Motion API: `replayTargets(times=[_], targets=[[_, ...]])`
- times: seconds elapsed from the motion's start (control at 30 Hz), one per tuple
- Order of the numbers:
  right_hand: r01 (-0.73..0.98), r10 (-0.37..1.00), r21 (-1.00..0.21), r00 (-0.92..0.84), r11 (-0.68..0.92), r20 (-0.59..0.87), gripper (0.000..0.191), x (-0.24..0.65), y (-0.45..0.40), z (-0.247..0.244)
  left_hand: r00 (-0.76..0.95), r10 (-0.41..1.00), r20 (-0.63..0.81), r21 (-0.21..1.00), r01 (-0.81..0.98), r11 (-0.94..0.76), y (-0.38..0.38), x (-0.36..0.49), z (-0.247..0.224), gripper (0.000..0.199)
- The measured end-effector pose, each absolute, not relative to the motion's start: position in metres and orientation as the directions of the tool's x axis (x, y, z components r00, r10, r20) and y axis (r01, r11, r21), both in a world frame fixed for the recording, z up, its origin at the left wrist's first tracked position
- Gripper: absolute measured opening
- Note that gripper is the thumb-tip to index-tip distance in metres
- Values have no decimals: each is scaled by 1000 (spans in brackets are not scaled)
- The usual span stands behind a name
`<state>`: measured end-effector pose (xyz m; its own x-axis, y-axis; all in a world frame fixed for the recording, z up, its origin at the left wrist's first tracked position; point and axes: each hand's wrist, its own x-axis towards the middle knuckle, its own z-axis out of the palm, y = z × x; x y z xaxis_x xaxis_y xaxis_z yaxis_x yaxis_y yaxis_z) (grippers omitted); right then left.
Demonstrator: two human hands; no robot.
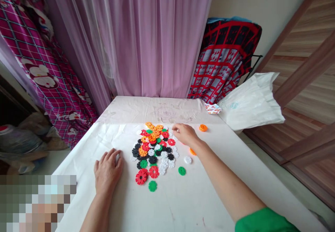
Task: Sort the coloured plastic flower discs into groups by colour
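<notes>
A loose pile of notched plastic discs point(151, 152) in orange, red, green, black and white lies on the white-covered table. My left hand point(108, 171) rests palm down on the cloth to the pile's left, apart from it, with fingers bent and slightly spread. A pale patch shows between its thumb and forefinger; I cannot tell it from the cloth. At the pile's upper right edge is my right hand point(185, 134), thumb and fingers drawn together. Whatever it pinches is hidden or too small to name. A red disc point(171, 142) lies just below those fingertips.
Right of the pile lie an orange disc stack point(203, 128), a white disc point(187, 160) and a green disc point(181, 171). A white bag point(252, 102) and a small patterned paper item point(213, 108) sit at the far right corner. Purple curtains point(157, 40) hang behind the table.
</notes>
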<state>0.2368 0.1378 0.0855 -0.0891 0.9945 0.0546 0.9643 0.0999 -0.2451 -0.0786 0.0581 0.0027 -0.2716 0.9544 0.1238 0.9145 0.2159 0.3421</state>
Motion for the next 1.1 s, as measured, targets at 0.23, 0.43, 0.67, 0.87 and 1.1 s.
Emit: replayTargets(times=[0.23,0.43,0.67,0.87,1.1], targets=[[967,988,-218,-144,130,-48,42,141,224,63,-283,951,121,348,910,226,57,-80,-1,39],[980,991,-188,-85,64,-106,39,104,246,47,-285,946,155,352,911,217,56,-80,-6,37],[962,982,-258,-127,87,-142,44,107,241,40,-286,950,127,350,909,227,56,-81,-6,38],[895,948,-432,-228,114,-222,30,126,224,55,-282,951,130,358,907,220,57,-81,-4,38],[589,958,-806,-260,59,-120,33,208,173,77,-277,954,118,365,905,218,57,-78,2,39]])
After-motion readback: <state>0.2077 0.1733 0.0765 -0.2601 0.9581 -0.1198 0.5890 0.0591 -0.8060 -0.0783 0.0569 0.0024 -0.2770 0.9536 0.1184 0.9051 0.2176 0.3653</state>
